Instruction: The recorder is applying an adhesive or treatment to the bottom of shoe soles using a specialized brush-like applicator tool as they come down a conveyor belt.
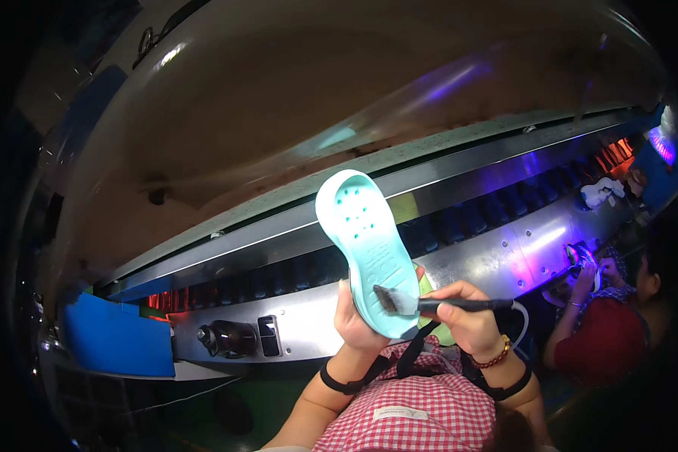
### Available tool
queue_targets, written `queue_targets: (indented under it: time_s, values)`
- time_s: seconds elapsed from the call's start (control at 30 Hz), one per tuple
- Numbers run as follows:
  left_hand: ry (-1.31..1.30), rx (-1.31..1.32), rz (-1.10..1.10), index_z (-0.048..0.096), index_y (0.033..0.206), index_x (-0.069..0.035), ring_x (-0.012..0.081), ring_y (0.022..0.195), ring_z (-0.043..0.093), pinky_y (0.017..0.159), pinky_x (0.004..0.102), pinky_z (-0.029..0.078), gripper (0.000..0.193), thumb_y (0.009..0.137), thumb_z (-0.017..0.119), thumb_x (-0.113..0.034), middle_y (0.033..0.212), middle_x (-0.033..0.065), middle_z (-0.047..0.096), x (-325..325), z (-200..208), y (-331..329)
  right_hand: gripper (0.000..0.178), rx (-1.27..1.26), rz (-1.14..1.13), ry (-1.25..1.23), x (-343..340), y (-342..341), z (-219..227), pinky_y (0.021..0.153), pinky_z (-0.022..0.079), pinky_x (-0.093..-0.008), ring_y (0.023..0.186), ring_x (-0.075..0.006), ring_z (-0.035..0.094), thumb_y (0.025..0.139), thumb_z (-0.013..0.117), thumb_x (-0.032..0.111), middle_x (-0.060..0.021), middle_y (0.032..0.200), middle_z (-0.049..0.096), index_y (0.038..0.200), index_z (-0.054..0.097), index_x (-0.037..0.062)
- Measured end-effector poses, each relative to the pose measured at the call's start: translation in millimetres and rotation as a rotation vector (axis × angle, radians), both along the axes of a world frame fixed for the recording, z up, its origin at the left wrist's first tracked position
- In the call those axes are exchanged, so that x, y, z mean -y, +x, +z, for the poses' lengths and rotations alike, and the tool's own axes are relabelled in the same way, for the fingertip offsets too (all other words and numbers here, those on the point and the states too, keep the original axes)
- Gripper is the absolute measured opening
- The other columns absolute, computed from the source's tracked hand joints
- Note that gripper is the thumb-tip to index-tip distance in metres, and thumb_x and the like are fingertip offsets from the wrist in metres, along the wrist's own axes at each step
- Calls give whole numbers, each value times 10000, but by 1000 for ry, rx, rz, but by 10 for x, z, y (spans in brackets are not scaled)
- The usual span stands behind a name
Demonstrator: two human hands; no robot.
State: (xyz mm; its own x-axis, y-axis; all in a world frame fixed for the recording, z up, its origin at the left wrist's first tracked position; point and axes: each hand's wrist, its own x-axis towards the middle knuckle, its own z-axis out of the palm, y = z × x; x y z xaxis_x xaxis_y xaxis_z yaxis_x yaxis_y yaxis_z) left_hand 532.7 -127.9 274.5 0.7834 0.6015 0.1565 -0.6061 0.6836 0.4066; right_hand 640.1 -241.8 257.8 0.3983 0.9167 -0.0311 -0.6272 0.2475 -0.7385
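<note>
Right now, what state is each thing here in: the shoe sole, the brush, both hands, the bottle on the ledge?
Sole: held up, bottom side facing the camera, toe end up.
Brush: bristles on the sole's lower end.
Left hand: gripping the sole's lower end.
Right hand: closed around the brush handle.
Bottle: dark, lying on its side on the ledge.

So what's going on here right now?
A person holds a light blue shoe sole upright in the left hand and presses a small brush, held in the right hand, against its lower end. Behind runs a metal conveyor line. To the right, a co-worker handles another piece.
</note>
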Motion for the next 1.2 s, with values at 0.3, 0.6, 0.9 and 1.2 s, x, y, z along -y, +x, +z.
queue_targets:
  time_s: [0.3, 0.6, 0.9, 1.2]
  values:
    - [-51, -157, 110, 337, 1306, -10, 414, 1065, 489, 946, 520, 354, 630, 879, 302, -472, 1227, 210, 467, -239, -152, 3, 157, 938, -48, 150, -22, 133, 227, 756, 475, -293, 834, -203, 615, 714, 644, -26, -134, 893, 637, 869, 628, -12]
    - [43, -152, -44, 346, 1307, -26, 413, 1072, 486, 946, 522, 354, 641, 857, 351, -483, 1228, 211, 466, -325, -180, -7, 194, 1028, 93, 216, -31, 129, 392, 748, 482, -298, 833, -221, 617, 685, 679, -4, -118, 874, 646, 874, 639, 6]
    - [256, -277, -31, 359, 1291, 1, 390, 1084, 492, 946, 488, 373, 662, 844, 380, -487, 1235, 222, 458, -441, -203, -73, 175, 1142, 125, 311, -54, 319, 506, 736, 476, -328, 815, -245, 621, 687, 669, 15, -115, 857, 643, 857, 627, 16]
    - [-160, -206, -558, 509, 1094, -4, 233, 915, 606, 825, 371, 496, 313, 901, 437, -239, 1013, 140, 591, -548, -47, -118, 218, 1183, 230, 272, 125, 251, 546, 732, 517, -323, 827, -240, 641, 696, 691, 50, -100, 945, 650, 909, 644, 42]
